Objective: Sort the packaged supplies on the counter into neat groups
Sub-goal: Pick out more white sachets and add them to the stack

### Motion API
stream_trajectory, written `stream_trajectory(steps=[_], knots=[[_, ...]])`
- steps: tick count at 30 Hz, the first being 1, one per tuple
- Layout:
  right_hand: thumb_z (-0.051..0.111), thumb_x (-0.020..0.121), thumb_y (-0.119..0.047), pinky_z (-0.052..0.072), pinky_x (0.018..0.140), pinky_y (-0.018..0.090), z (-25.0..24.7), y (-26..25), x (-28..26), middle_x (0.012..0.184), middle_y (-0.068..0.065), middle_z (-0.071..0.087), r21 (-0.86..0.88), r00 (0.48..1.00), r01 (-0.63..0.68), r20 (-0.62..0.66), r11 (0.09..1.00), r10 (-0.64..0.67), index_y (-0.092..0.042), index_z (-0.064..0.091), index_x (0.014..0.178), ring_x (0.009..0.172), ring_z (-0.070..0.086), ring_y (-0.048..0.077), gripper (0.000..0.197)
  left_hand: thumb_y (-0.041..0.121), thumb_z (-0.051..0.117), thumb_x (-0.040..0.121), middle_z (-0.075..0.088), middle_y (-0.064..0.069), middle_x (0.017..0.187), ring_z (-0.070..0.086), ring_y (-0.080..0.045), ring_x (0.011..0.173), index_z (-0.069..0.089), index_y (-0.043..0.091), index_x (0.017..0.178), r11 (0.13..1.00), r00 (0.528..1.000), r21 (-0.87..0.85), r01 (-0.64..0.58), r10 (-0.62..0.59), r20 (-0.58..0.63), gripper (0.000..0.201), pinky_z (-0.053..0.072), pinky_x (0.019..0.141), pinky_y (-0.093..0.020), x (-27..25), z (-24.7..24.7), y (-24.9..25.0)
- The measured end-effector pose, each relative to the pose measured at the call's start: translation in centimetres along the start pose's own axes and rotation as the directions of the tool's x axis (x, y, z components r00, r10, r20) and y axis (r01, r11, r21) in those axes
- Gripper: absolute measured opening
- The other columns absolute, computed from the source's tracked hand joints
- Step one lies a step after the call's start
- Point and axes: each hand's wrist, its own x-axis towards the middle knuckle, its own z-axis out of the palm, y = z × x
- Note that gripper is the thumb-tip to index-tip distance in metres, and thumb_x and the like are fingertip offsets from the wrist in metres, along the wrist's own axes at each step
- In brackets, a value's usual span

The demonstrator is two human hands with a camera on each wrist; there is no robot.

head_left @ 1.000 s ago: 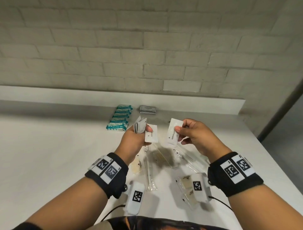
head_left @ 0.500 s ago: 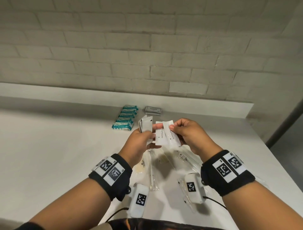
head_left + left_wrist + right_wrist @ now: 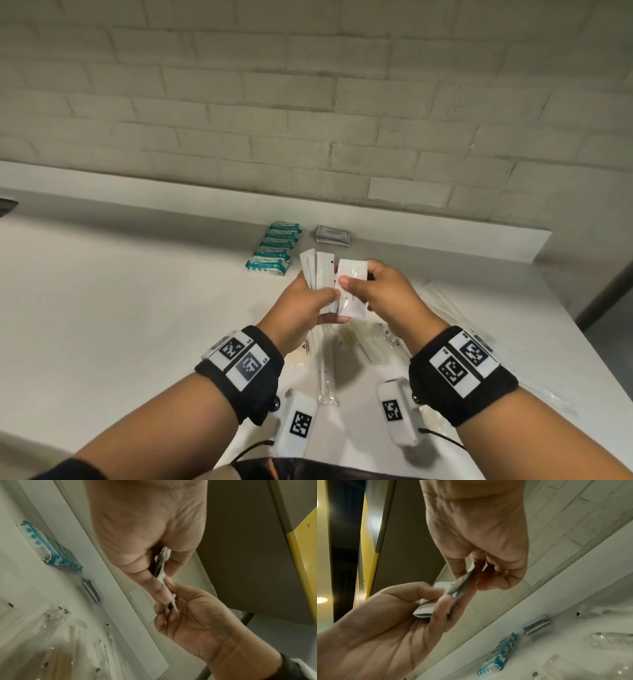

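Both hands are raised together above the white counter [image 3: 137, 308]. My left hand [image 3: 308, 301] grips a fanned stack of small white sachets [image 3: 317, 270] between thumb and fingers. My right hand [image 3: 373, 294] pinches another white sachet [image 3: 352, 274] and holds it against the right side of that stack. In the left wrist view the sachets [image 3: 162, 559] appear edge-on between the left fingers, with the right hand [image 3: 188, 615] just below. In the right wrist view the left hand [image 3: 393, 615] holds the folded white packets [image 3: 426, 609].
A row of teal-and-white packs [image 3: 279, 248] lies at the back of the counter, with a small stack of grey sachets [image 3: 332, 234] to its right. Several clear plastic packages [image 3: 342, 342] lie loose under my hands. A brick wall [image 3: 308, 102] and ledge bound the far side.
The right hand has brought its white sachet leftward from a gap apart until it touches the stack in the left hand. Both hands have drawn close together.
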Motion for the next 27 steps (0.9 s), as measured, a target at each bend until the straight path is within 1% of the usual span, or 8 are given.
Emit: stream_trajectory(steps=[2,3,7,12,15,18,22,27], knots=[[0.066,0.087,-0.013,0.055,0.068,0.037,-0.8,0.0,0.6,0.088,0.007,0.071,-0.003,0.997,0.015,-0.069,1.000,-0.016,-0.015,0.064,0.096,0.075,0.067,0.019,0.009,-0.003,0.041,0.095,0.069,-0.011,0.104,0.069,-0.024,0.093,0.055,0.008,0.123,0.994,0.999,-0.100,0.053,-0.053,-0.003,0.033,0.060,0.078,-0.035,-0.1,-0.5,-0.1],[0.065,0.088,-0.013,0.053,0.067,0.039,-1.2,-0.1,0.7,0.087,0.008,0.070,0.008,0.994,0.025,-0.102,1.000,-0.024,-0.015,0.064,0.097,0.075,0.065,0.023,0.009,-0.002,0.040,0.096,0.069,-0.012,0.109,0.069,-0.026,0.097,0.056,0.007,0.122,0.993,0.998,-0.105,0.056,-0.057,-0.005,0.032,0.059,0.081,-0.034,-0.1,-0.8,-0.2],[0.065,0.086,-0.001,0.052,0.058,0.023,-1.9,-1.0,0.7,0.078,0.001,0.071,0.241,0.999,0.032,0.026,0.970,-0.040,-0.007,0.066,0.102,0.067,0.065,0.015,0.017,0.007,0.053,0.095,0.071,-0.013,0.109,0.071,-0.024,0.093,0.061,0.007,0.115,0.999,0.999,-0.026,0.033,-0.033,-0.021,0.021,0.059,0.074,-0.029,-0.4,-1.4,0.2],[0.069,0.078,0.004,0.056,0.069,0.031,-0.6,-1.6,0.1,0.087,0.015,0.072,0.252,0.976,-0.042,0.219,0.967,-0.015,0.003,0.068,0.097,0.072,0.067,0.023,0.019,0.016,0.062,0.090,0.073,-0.012,0.100,0.073,-0.025,0.085,0.064,0.014,0.113,0.996,0.997,0.083,0.045,-0.051,0.063,0.023,0.053,0.054,-0.021,-0.6,-0.8,0.5],[0.071,0.078,0.001,0.046,0.051,0.019,-0.9,-2.2,-0.1,0.068,0.001,0.068,0.194,0.988,0.060,0.131,0.979,-0.087,-0.009,0.068,0.082,0.056,0.060,0.011,0.011,0.032,0.055,0.093,0.074,-0.014,0.094,0.072,-0.019,0.073,0.063,0.016,0.110,0.995,0.997,0.088,0.051,-0.055,0.048,0.025,0.049,0.049,-0.018,-0.7,-0.8,0.8],[0.072,0.076,0.005,0.046,0.056,0.019,-1.6,-2.5,0.3,0.073,0.001,0.057,0.123,0.959,0.274,0.046,0.954,-0.281,-0.012,0.069,0.078,0.061,0.054,0.007,0.017,0.042,0.045,0.096,0.073,-0.014,0.092,0.067,-0.016,0.064,0.063,0.012,0.110,0.997,0.997,0.014,0.071,-0.071,0.011,0.039,0.048,0.048,-0.018,-0.4,-1.1,1.1],[0.069,0.070,0.019,0.050,0.068,0.012,-2.3,-1.6,-0.1,0.079,0.006,0.043,-0.029,0.912,0.388,0.159,0.921,-0.379,0.003,0.073,0.091,0.066,0.051,0.000,0.026,0.012,0.059,0.092,0.068,-0.010,0.094,0.069,-0.013,0.068,0.064,0.008,0.109,0.986,0.993,-0.153,0.065,-0.079,-0.091,0.018,0.054,0.056,-0.018,0.3,-1.6,1.5],[0.062,0.089,-0.002,0.043,0.058,0.019,-3.5,0.4,0.3,0.076,-0.006,0.050,-0.201,0.981,0.186,0.099,0.962,-0.169,-0.034,0.067,0.091,0.059,0.049,0.002,0.032,-0.005,0.058,0.089,0.063,-0.009,0.093,0.064,-0.017,0.074,0.060,0.004,0.114,0.987,0.971,-0.152,-0.041,0.003,-0.241,0.026,0.059,0.064,-0.023,1.0,-2.3,1.7]])
